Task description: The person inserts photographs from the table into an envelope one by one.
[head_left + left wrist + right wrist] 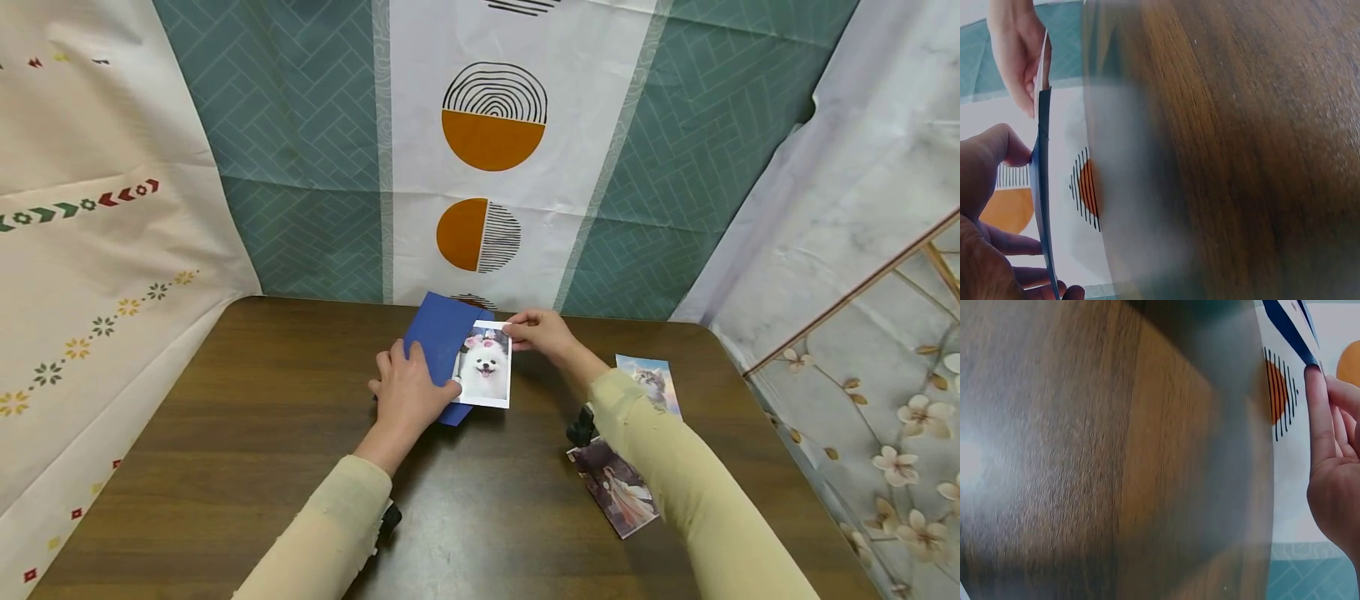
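My left hand holds a dark blue envelope, which is tilted up off the table near its far edge. In the left wrist view the envelope shows edge-on, with the thumb pressed on its face and fingertips around its lower edge. A white-bordered photo of a fluffy white dog with pink flowers overlaps the envelope's right side. My right hand pinches this photo by its upper right corner. In the right wrist view, the right hand's fingertips are at the card's edge.
On the right of the brown table lie a kitten picture and a picture of a figure in a pink dress, both partly under the right sleeve. Patterned cloths hang behind and at both sides.
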Available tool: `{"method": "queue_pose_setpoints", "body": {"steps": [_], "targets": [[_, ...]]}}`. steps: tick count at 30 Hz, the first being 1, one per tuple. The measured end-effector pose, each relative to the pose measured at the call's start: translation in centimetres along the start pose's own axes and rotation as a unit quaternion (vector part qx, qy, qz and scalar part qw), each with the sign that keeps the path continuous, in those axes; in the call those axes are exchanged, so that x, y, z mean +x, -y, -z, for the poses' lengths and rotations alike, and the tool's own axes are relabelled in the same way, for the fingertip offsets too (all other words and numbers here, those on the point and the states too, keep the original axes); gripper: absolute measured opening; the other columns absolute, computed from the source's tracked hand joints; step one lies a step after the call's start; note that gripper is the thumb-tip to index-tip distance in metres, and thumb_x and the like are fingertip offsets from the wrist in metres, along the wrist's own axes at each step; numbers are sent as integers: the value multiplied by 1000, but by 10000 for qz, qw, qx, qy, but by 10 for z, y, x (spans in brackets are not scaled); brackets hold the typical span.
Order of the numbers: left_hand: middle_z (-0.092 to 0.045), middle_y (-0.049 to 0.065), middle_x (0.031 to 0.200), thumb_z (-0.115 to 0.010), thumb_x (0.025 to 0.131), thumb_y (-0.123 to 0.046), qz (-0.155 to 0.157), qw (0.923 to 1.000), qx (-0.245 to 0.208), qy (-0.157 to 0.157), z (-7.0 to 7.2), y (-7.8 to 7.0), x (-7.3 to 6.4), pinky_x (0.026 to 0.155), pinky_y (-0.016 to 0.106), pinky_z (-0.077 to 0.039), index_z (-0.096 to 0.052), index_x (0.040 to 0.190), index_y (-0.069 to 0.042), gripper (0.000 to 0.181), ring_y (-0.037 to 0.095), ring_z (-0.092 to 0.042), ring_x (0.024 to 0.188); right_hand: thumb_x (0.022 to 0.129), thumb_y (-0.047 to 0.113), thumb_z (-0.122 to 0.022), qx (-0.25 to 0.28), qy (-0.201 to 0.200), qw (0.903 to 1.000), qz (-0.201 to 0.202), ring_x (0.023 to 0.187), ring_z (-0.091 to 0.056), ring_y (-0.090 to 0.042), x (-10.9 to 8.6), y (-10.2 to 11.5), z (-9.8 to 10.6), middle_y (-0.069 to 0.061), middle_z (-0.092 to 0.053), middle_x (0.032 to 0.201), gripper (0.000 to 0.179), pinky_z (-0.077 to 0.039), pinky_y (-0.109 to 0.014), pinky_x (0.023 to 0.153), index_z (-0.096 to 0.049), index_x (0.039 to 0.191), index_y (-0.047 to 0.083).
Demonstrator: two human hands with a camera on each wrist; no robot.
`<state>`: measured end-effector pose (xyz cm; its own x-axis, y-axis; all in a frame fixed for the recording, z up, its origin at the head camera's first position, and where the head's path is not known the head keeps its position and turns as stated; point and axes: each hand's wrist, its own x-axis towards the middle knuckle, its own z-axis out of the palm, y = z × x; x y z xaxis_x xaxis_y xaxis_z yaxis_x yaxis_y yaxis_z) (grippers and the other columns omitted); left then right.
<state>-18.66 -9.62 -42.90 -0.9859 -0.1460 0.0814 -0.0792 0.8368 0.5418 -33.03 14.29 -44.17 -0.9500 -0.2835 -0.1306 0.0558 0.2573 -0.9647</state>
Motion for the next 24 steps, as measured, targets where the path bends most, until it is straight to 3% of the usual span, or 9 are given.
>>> {"method": "queue_pose_setpoints", "body": {"steps": [4, 11, 18, 24], "targets": [[-34, 32, 163, -80, 86, -43, 37, 10000, -6, 20, 0, -2, -1, 101, 78, -39, -44, 156, 8, 94, 53, -31, 145, 100, 0, -72, 96, 14, 9998, 169, 74, -72, -12, 0, 3, -7, -3, -75, 86, 19, -64, -43, 85, -71, 113, -13], [-36, 31, 161, -81, 85, -42, 24, 10000, -55, -55, -1, -4, 0, 100, 77, -41, -46, 154, 8, 93, 52, -32, 144, 100, 1, -71, 235, 4, 9992, 331, 69, -73, -13, 0, 3, -20, -3, -74, 82, 17, -64, -31, 69, -69, 109, -13], [-36, 32, 161, -82, 85, -43, 93, 9998, -173, -15, 0, -4, 0, 102, 78, -40, -47, 153, 8, 92, 52, -31, 145, 102, 6, -72, 241, 111, 9991, 319, 68, -73, -14, -1, 1, -24, -7, -74, 82, 17, -64, -32, 67, -71, 105, -11], [-36, 32, 161, -83, 85, -43, 136, 9998, -168, 11, 0, -3, 0, 102, 78, -39, -47, 153, 8, 92, 52, -31, 145, 106, 8, -64, 399, 291, 9987, 125, 71, -74, -16, -3, 3, -19, -9, -73, 84, 22, -64, -32, 68, -68, 110, -13]]}}
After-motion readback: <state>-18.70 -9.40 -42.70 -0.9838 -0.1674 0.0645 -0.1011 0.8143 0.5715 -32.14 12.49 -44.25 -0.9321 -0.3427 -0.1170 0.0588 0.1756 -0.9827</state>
